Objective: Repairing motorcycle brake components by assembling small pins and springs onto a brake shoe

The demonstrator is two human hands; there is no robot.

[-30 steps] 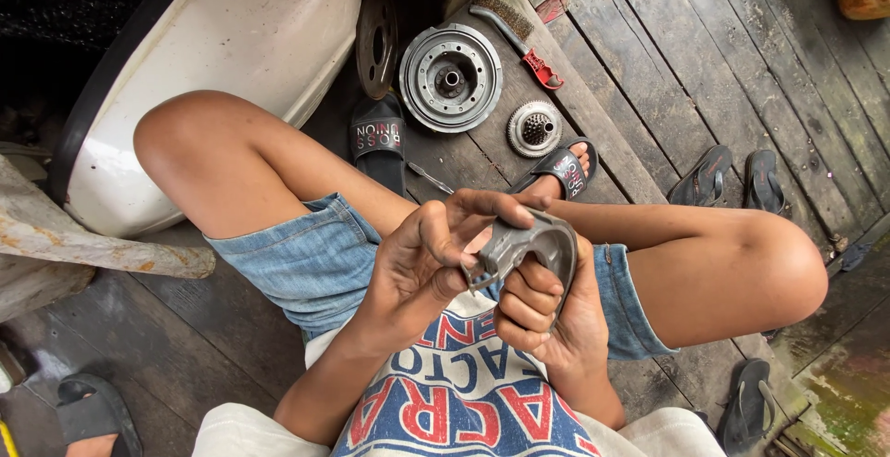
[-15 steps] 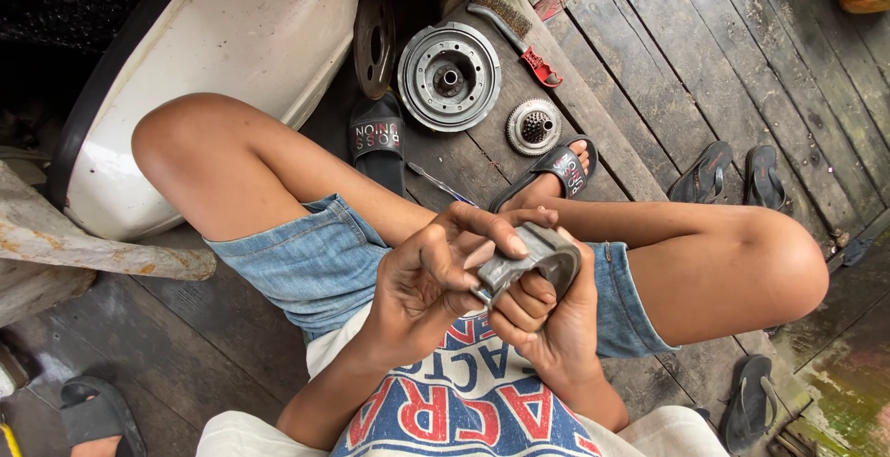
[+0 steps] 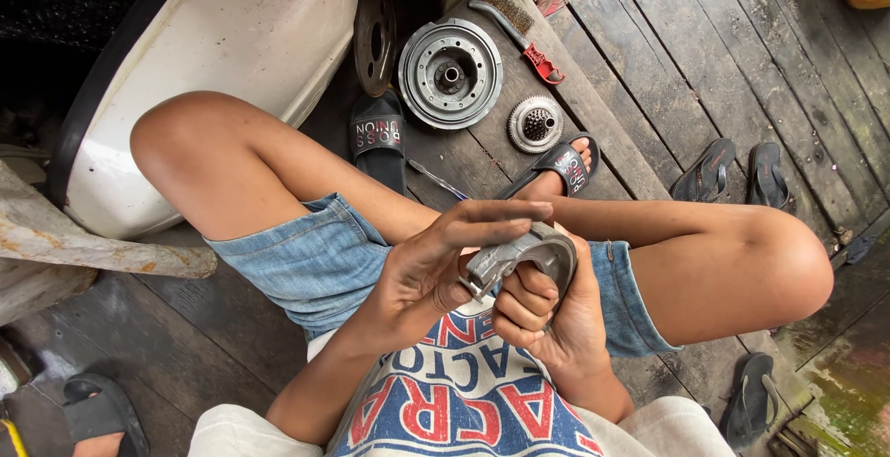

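A curved grey metal brake shoe (image 3: 524,258) is held above the lap; the right hand (image 3: 547,318) fingers are clamped beneath it; the left hand (image 3: 445,258) fingers are pressed flat over its top; a round metal hub (image 3: 451,72) lies on the wooden plank floor (image 3: 705,68) beyond.

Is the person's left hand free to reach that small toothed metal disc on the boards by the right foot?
Probably not right away. The left hand is pressed on the curved grey metal part that the right hand grips. The small toothed disc lies uncovered beyond the shins, so nothing blocks it.
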